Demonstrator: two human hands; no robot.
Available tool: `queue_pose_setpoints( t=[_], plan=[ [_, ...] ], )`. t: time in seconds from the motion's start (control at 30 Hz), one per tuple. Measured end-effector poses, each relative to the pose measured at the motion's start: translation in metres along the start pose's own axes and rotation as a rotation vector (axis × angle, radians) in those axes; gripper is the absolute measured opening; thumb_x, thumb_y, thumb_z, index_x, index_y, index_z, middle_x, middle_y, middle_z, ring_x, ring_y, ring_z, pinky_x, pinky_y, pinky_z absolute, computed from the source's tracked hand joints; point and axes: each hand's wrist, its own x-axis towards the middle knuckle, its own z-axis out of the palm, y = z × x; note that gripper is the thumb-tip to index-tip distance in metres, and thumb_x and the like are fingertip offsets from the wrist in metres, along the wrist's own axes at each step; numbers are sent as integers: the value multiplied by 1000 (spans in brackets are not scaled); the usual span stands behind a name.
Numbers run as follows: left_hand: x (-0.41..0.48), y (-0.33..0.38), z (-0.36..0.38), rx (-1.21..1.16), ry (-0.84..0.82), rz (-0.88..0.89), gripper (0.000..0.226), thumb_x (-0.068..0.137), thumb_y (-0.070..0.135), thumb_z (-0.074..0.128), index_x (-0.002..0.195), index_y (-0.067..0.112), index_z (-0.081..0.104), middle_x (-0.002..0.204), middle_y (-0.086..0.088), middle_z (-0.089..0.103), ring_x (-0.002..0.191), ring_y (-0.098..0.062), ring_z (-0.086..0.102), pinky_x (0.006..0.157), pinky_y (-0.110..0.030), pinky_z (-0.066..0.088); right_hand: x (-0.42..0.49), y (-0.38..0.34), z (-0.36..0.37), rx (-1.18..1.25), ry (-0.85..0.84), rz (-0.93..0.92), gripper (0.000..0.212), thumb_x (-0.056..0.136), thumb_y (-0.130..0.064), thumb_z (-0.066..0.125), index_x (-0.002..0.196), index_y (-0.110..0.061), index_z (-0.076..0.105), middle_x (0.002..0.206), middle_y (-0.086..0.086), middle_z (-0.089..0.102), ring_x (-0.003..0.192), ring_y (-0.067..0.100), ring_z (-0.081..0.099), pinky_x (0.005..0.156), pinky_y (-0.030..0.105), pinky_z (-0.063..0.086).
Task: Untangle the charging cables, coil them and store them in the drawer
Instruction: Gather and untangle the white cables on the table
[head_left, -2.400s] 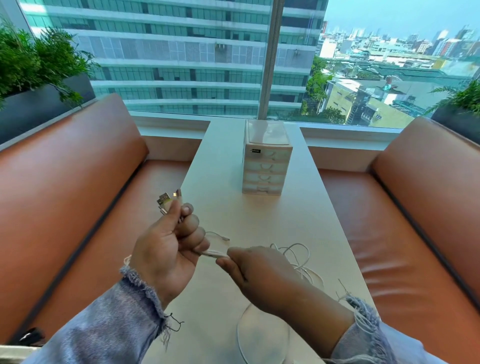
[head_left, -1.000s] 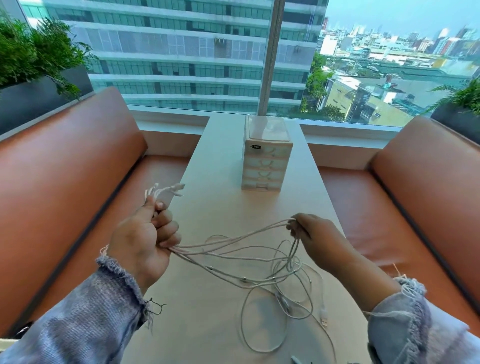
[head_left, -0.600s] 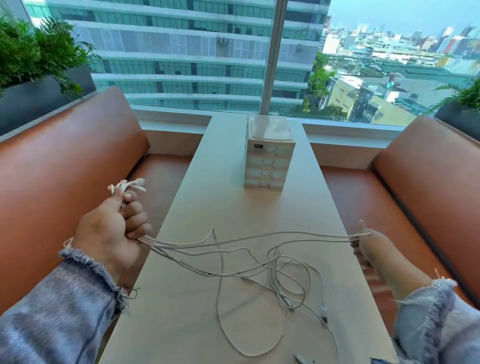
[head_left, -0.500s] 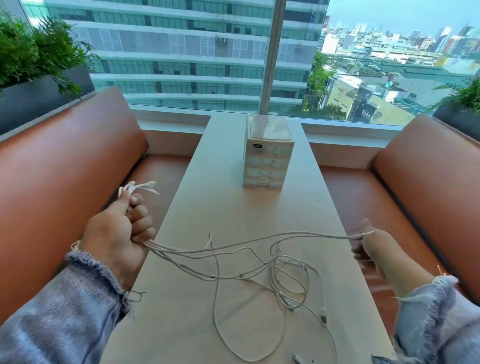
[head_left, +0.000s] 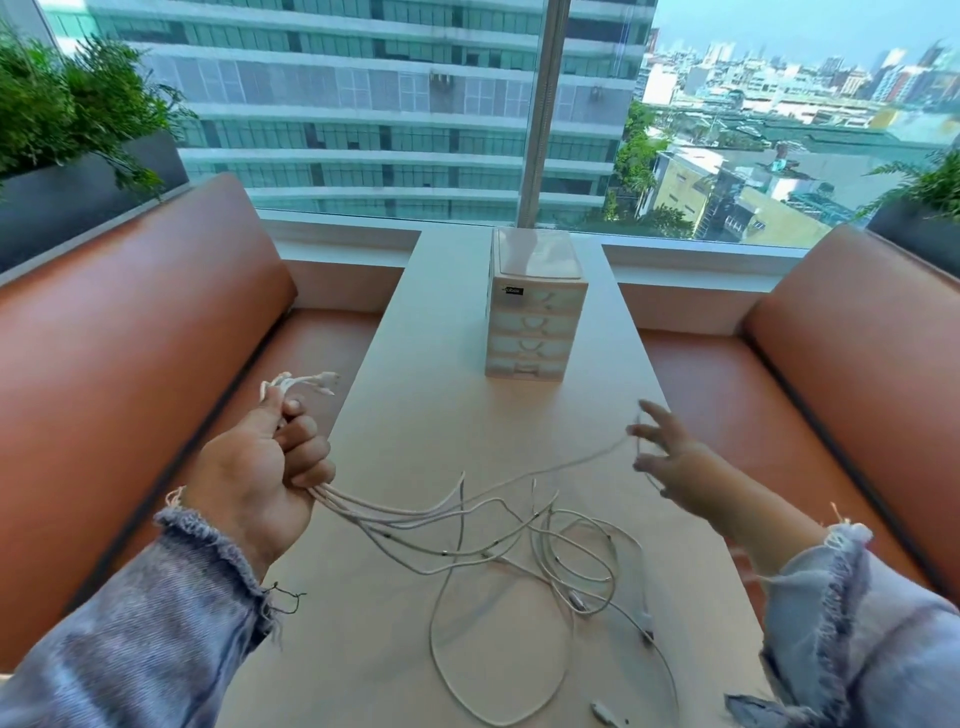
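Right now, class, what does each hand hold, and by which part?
The left hand grips the bundle of thin white charging cables just below their connector ends. The right hand is spread open; one strand reaches its fingers, ungripped.

A long pale table (head_left: 415, 415) runs from the near edge to the window sill (head_left: 337, 239). A bench with brown upholstery flanks it on each side: left bench (head_left: 130, 338), right bench (head_left: 857, 338). Behind the left backrest stands a dark planter (head_left: 78, 202) with dense green foliage (head_left: 62, 104). A second planter (head_left: 914, 228) stands behind the right backrest; it is cut off by the frame edge, and its leaves (head_left: 930, 182) appear fern-like. The window (head_left: 363, 156) is split by one vertical mullion (head_left: 540, 104), in line with the table. Outside left: a glass high-rise (head_left: 337, 78). Outside right: low rooftops, trees and a hazy skyline (head_left: 779, 104).
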Motion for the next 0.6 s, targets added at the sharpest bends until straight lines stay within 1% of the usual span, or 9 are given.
queue_pose_setpoints(
  t=[0.07,0.2,0.27,0.33,0.4,0.43,0.5,0.57,0.6],
  plan=[
    [-1,-1,2,-23,0,0,42,102,41,30,67,22,43,45,11,22,33,-3,17,36,-17,12,-12,-23,14,-209,-154,-136,64,93,-12,53,137,-51,29,126,-17,53,98,13,61,82,26,43],
    [-4,-3,8,-60,-23,-1,41,101,41,29,67,23,42,44,11,23,32,-3,18,35,-17,13,-33,-72,55,-339,-356,-293,31,93,-18,57,120,-30,61,115,-7,66,103,10,62,97,31,47],
    [-5,-3,11,-78,-36,-5,42,102,40,28,67,23,43,44,12,23,32,-3,18,35,-17,14,-44,-86,76,-432,-411,-380,34,93,-25,58,126,-28,58,125,-6,62,113,10,57,102,27,41],
    [-6,-2,12,-94,-49,-5,42,102,41,28,67,23,42,44,12,23,32,-3,18,35,-17,15,-53,-93,93,-473,-451,-433,46,93,-30,57,137,-27,46,138,-6,52,125,12,49,103,24,36],
    [-6,0,12,-99,-59,0,41,102,41,28,67,23,42,43,11,23,32,-3,19,34,-16,16,-59,-94,104,-517,-452,-441,42,94,-32,55,134,-27,46,132,-5,56,120,16,50,88,23,38],
    [-6,1,11,-95,-58,6,41,102,41,28,67,23,41,44,11,23,32,-3,19,33,-16,16,-62,-94,106,-567,-447,-443,32,95,-33,53,126,-24,51,123,-2,60,113,19,54,75,22,34],
    [-5,6,8,-60,-33,27,41,102,41,27,67,23,41,44,11,23,32,-3,18,34,-16,14,-60,-85,105,-640,-399,-439,19,98,-35,46,100,-19,56,103,6,64,95,25,55,63,27,25],
    [-4,11,4,-5,11,61,41,102,41,27,67,23,41,43,12,23,31,-2,17,33,-17,12,-49,-64,95,-610,-326,-351,28,98,-38,45,75,-22,48,79,6,60,78,25,50,57,33,28],
    [-4,13,3,13,34,75,42,102,41,28,67,23,41,43,12,22,31,-2,16,33,-17,12,-41,-51,86,-542,-272,-271,34,97,-38,47,67,-23,42,68,2,54,72,24,47,56,32,31]
  ],
)
